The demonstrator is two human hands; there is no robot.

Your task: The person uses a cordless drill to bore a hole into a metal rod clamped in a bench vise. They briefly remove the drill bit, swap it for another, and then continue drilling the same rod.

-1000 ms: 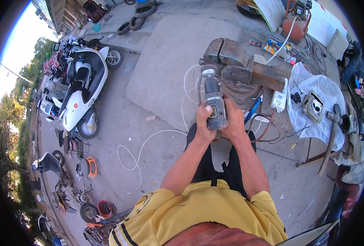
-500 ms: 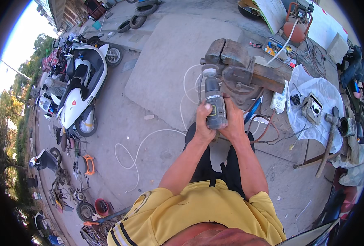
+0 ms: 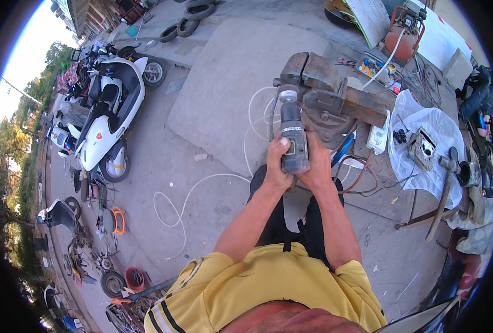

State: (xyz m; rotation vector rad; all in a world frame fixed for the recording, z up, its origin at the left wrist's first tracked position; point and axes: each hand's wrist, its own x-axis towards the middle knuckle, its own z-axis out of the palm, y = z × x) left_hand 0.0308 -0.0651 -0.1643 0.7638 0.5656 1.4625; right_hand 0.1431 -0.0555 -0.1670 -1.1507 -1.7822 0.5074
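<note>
Both of my hands are wrapped round a dark cordless drill (image 3: 294,147), which points away from me. My left hand (image 3: 276,166) grips its left side, the thumb lying against the body. On the other side my right hand (image 3: 317,164) closes round it, with its lower fingers hidden under the drill. At the drill's front end is a silver round piece (image 3: 287,96), close to the left side of a rusty bench vise (image 3: 325,100). Whether that piece touches the vise or something held there, I cannot tell.
Right of the vise lie a white power strip (image 3: 377,139), a hammer (image 3: 446,183) and a metal part (image 3: 422,149) on plastic sheeting (image 3: 452,125). A toolbox (image 3: 377,69) and an air compressor (image 3: 400,43) stand beyond. A white hose (image 3: 183,208) loops across the floor; a white scooter (image 3: 99,136) stands left.
Both hands keep their grip on the drill. Its front end has shifted very slightly to the right, and the view has moved a little.
</note>
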